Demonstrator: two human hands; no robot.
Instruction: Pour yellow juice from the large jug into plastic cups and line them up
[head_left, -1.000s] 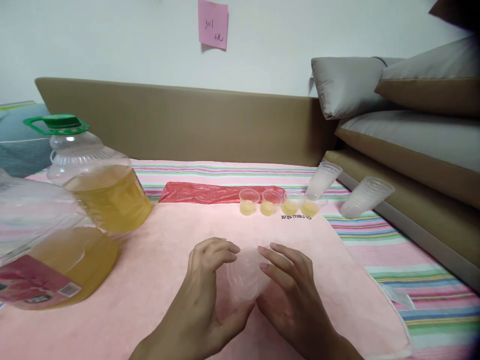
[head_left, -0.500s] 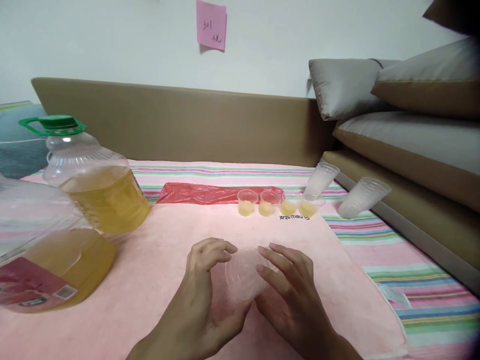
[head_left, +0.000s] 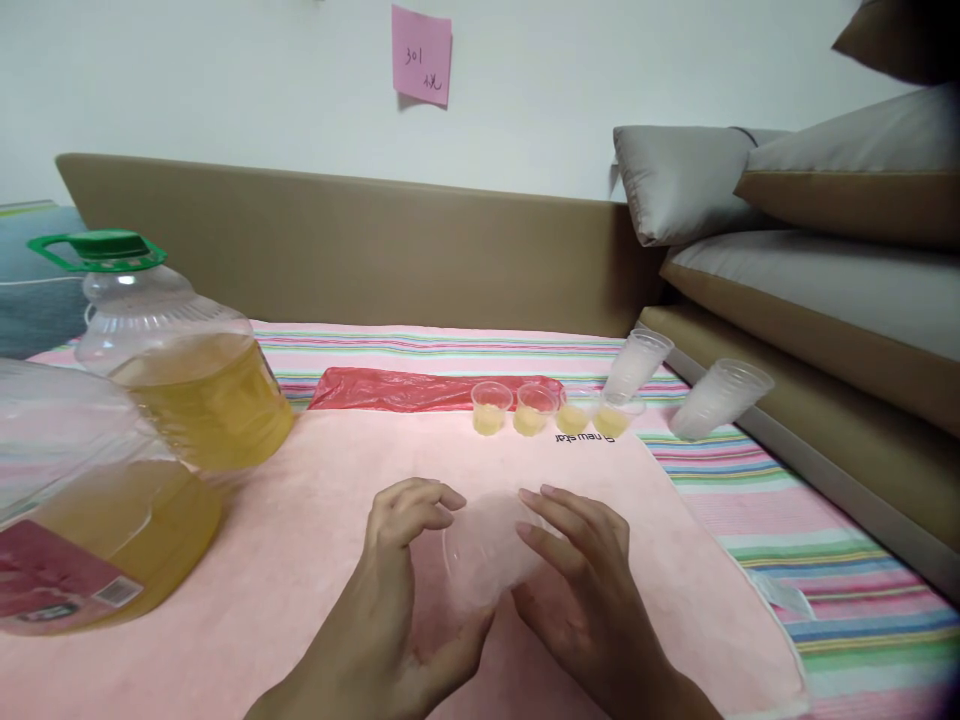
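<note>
Two hands [head_left: 388, 585] [head_left: 596, 585] around translucent plasticware [head_left: 491, 550]

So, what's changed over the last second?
The left hand and right hand have spread slightly apart at the fingertips around the translucent plastic cup; no grasp visibly started or ended. The four clear cups of yellow liquid, plastic jugs and tilted cup stacks stayed put.

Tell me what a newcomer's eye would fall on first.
Probably the near jug and green-capped far jug at the left, both holding yellow liquid. Then the left hand and right hand, front centre, curved around a whitish cup or stack. Beyond them, four small cups stand in a row.
</note>
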